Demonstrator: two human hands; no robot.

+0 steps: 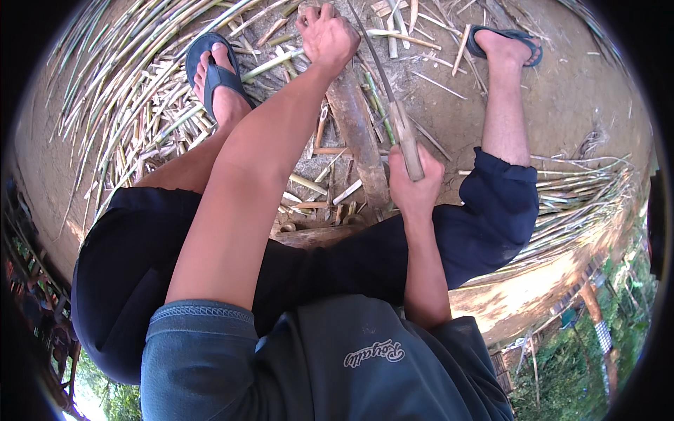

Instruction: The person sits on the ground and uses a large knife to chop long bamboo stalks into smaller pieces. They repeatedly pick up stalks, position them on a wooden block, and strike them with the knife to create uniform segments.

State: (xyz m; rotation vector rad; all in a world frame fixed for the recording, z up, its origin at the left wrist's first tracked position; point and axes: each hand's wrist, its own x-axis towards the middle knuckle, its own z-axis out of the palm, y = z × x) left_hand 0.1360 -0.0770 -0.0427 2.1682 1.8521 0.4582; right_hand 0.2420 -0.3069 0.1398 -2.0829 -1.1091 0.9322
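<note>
My right hand [421, 182] is wrapped round the pale wooden handle of a long knife [402, 130]. Its narrow dark blade [376, 59] points away from me, tilted a little left, and runs off the top edge of the picture. Farther out, my left hand [328, 36] has its fingers curled near the far end of a worn wooden beam [354, 123]. The blade passes just right of that hand. What the left fingers hold, if anything, I cannot make out. A greenish cane stick [277, 65] lies close to the left wrist.
Cut cane pieces [168, 119] litter the ground around the beam. Long thin canes [91, 63] lie in a heap at the far left, and another bundle [562, 203] is beside my right knee. My sandalled feet [223, 81] flank the work area. Bare earth [576, 98] extends to the right.
</note>
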